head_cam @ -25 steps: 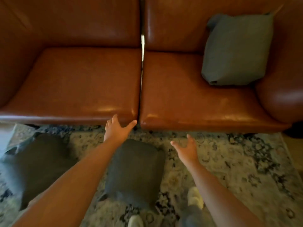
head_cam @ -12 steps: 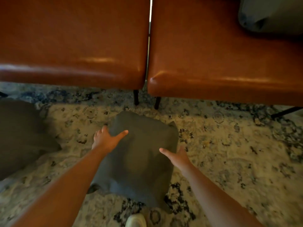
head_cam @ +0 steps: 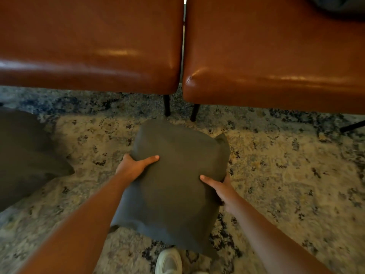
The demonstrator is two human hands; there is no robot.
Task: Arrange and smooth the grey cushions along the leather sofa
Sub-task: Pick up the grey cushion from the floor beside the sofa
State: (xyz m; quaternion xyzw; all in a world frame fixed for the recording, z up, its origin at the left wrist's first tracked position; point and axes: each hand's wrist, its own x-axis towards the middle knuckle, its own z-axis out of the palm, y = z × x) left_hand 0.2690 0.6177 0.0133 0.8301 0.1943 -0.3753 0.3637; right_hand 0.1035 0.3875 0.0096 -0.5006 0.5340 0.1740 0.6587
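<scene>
On the patterned rug point(head_cam: 286, 175), just in front of the gap between the two seats of the leather sofa point(head_cam: 276, 66): grey cushion point(head_cam: 177, 184), lying roughly flat. Left hand point(head_cam: 134, 167) grips its left edge, thumb across the top, fingers tucked round the side. Right hand point(head_cam: 219, 186) grips the right edge the same way. Fabric dimples under both thumbs. Second cushion point(head_cam: 25, 155) lies on the rug, well off to the left. Third cushion point(head_cam: 335, 2) shows partly at top right, on the seat.

Step in hand, as I read it: pick-up. Whether the cushion has left the rug, cannot tell. Next move calls for a level lift clear of the seat's front edge, then placing on a seat before smoothing.
</scene>
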